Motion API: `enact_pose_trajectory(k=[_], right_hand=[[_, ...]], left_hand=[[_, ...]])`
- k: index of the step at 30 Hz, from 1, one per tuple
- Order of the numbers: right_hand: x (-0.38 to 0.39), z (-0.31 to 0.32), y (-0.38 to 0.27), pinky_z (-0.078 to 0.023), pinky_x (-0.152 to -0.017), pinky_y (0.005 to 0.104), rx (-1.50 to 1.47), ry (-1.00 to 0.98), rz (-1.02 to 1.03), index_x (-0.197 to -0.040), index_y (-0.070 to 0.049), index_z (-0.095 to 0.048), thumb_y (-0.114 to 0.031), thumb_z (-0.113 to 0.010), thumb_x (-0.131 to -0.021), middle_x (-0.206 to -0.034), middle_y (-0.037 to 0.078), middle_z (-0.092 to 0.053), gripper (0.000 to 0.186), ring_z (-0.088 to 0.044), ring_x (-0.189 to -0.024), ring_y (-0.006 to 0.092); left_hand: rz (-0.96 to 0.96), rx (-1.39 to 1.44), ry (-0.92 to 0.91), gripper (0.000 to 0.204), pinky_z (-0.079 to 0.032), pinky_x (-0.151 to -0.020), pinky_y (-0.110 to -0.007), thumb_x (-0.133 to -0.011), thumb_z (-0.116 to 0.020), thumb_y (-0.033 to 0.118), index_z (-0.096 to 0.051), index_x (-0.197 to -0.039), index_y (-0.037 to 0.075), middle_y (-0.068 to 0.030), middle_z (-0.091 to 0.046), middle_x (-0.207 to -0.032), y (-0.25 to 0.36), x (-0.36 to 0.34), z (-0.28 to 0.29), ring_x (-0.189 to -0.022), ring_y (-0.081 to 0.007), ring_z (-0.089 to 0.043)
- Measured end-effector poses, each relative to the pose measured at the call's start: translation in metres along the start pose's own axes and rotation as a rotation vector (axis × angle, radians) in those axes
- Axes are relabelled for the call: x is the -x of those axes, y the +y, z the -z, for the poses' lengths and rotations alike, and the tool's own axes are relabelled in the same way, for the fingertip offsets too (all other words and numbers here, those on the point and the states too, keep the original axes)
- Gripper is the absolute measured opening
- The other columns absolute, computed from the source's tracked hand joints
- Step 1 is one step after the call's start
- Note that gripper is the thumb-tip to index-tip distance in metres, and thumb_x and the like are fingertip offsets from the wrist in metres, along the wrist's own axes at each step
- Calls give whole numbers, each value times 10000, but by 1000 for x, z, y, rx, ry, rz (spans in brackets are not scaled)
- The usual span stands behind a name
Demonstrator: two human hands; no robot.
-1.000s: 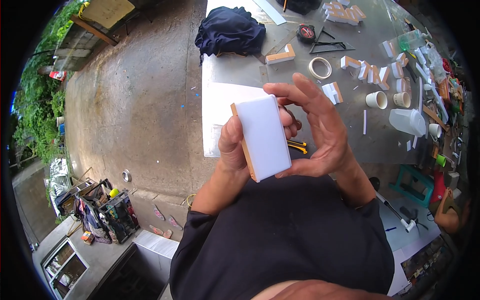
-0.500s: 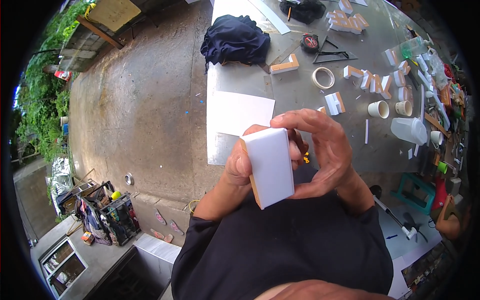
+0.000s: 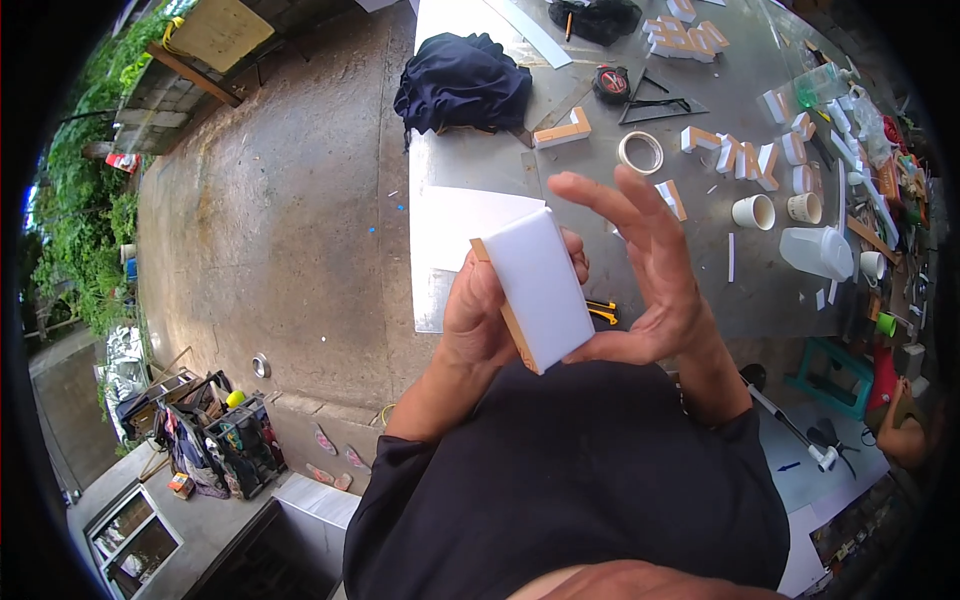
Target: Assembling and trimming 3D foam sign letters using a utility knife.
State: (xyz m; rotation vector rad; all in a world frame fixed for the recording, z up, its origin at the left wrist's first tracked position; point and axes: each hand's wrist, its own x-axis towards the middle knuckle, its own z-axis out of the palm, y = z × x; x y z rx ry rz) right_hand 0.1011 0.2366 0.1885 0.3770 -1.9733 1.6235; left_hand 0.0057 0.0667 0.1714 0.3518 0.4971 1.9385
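The block (image 3: 538, 285) I held was a white, rectangular slab with a smooth, plain broad face turned up toward me and a thin tan, wood-coloured layer showing along its left and lower edges. It stood tilted in the air above the near edge of the bench (image 3: 640, 250), its long axis running from upper left to lower right. My left hand (image 3: 480, 325) gripped its left edge while my right hand (image 3: 650, 290) supported its lower right corner, the fingers (image 3: 600, 195) spread open above it.
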Motion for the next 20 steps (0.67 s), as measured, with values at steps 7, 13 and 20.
enact_pose_trajectory(k=[7,13,20], right_hand=[[27,-8,-4,-498,-1053,433,210,266,-100,-1579,-32,-299,-317,-1007,-618,-1461,218,-492,1227,-561,-1308,302],[12,-18,-15,-622,-821,369,527,325,50,-1367,-5,-594,-91,-897,-741,-1335,172,-585,700,-683,-1079,276],[26,4,10,-629,-768,345,542,296,28,-1301,-53,-689,30,-802,-782,-1253,135,-668,537,-727,-979,297]], left_hand=[[-240,180,518,761,-459,-1026,-447,-926,-657,656,-567,-1318,11,-119,-672,-1146,12,-24,-21,-1077,-280,-626],[-254,142,476,613,-492,-1060,-400,-987,-633,560,-588,-1316,45,-112,-686,-1226,-3,-28,-38,-1165,-239,-635],[-156,-150,510,594,-445,-1116,-469,-1005,-632,505,-500,-1438,121,-99,-614,-1390,-28,-18,-25,-1269,-237,-587]])
